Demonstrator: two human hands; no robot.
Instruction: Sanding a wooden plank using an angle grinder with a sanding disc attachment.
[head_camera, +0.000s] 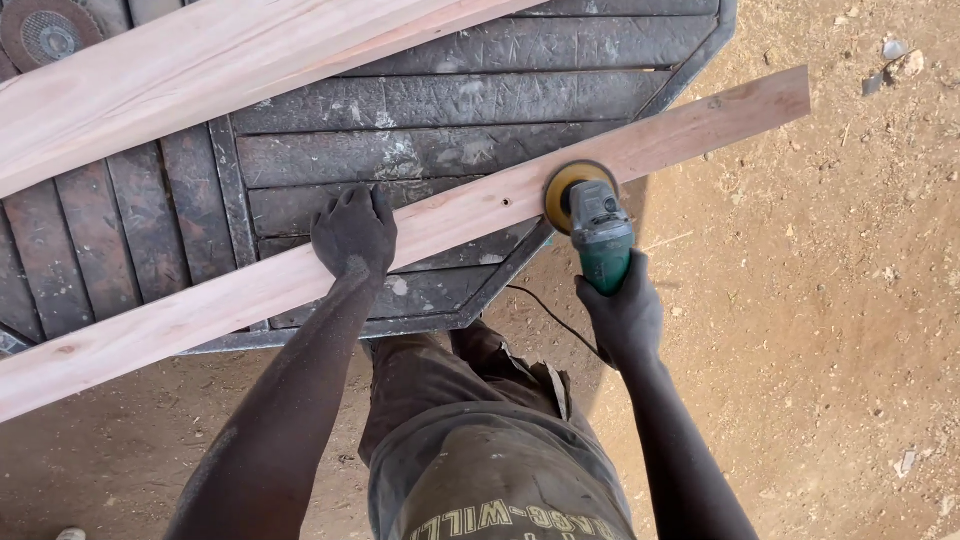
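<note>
A long pale wooden plank (700, 125) lies slanted across a dark slatted table (450, 100), its right end sticking out past the table's edge. My left hand (354, 235) presses flat on the plank near its middle. My right hand (625, 312) grips the green body of an angle grinder (598, 232). The grinder's yellow sanding disc (560, 190) rests against the plank's near edge, to the right of my left hand. A black cord (550, 315) runs from the grinder toward my legs.
A second, wider plank (180, 70) lies across the table's far left. A round grinding disc (45, 32) sits at the top left corner. Sandy ground (830, 300) with small stones surrounds the table on the right and below.
</note>
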